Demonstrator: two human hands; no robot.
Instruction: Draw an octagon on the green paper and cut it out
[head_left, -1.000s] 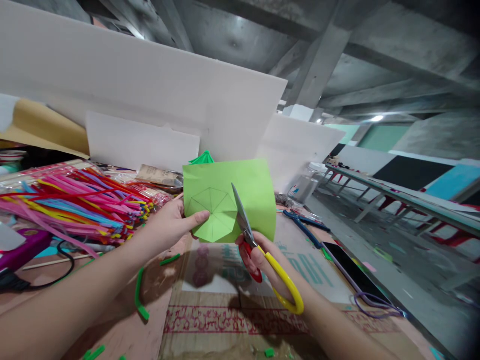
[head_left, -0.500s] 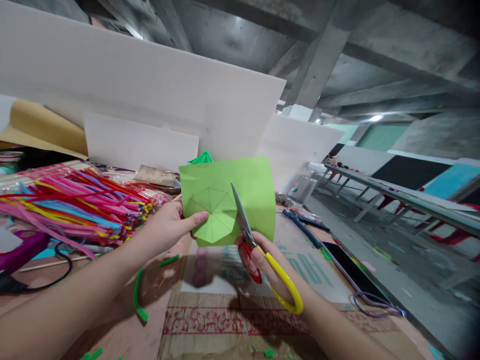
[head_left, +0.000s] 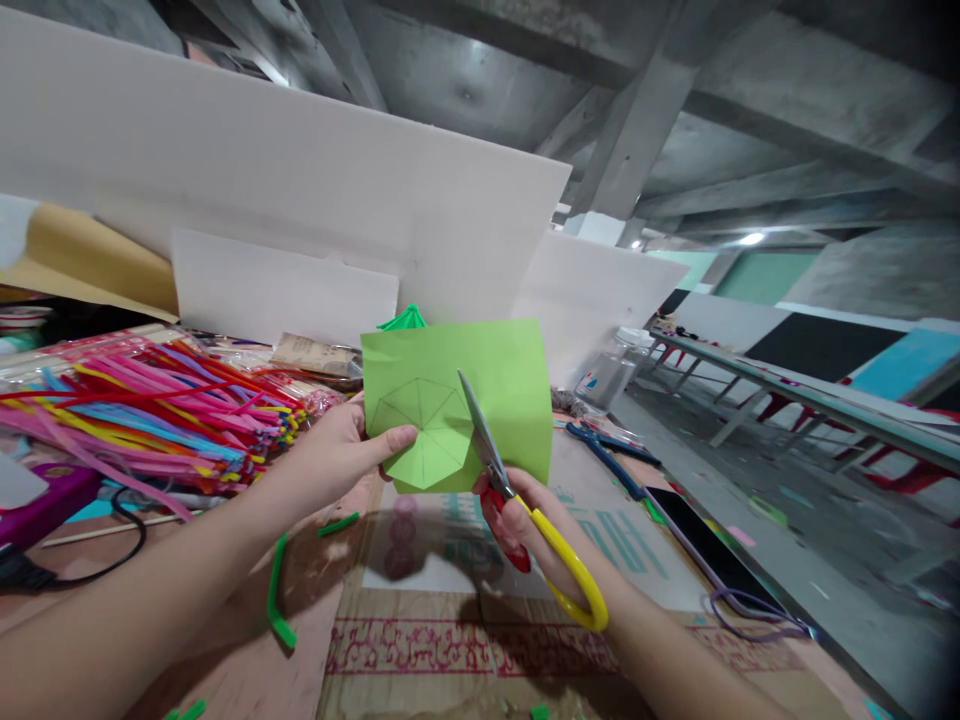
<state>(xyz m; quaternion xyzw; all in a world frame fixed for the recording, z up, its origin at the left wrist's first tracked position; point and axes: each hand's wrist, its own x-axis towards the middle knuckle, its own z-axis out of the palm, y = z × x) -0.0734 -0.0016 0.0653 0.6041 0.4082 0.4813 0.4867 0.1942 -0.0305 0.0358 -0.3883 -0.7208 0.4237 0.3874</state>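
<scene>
A sheet of light green paper (head_left: pixel 495 370) stands tilted up in front of me, with a pencil-drawn polygon split by lines from its centre. My left hand (head_left: pixel 360 435) pinches its left edge, thumb on the front over the drawing. In my right hand (head_left: pixel 529 505) is a pair of scissors (head_left: pixel 564 560) with one yellow and one red handle loop. The blades point up and left across the paper, along the right side of the polygon. The paper's lower edge beside the polygon is cut. The far blade is hidden behind the sheet.
Bundles of coloured pipe cleaners (head_left: pixel 172 400) lie at the left, near a purple glue gun (head_left: pixel 52 505). Green scraps (head_left: pixel 277 590) are on the table. At the right are dark-handled pliers (head_left: pixel 607 460), a phone (head_left: pixel 712 550) and a clear jar (head_left: pixel 611 370). White boards (head_left: pixel 300 170) stand behind.
The scissors have shifted very slightly, their visible blade tip edging left and down. The paper and both hands stay in nearly the same place.
</scene>
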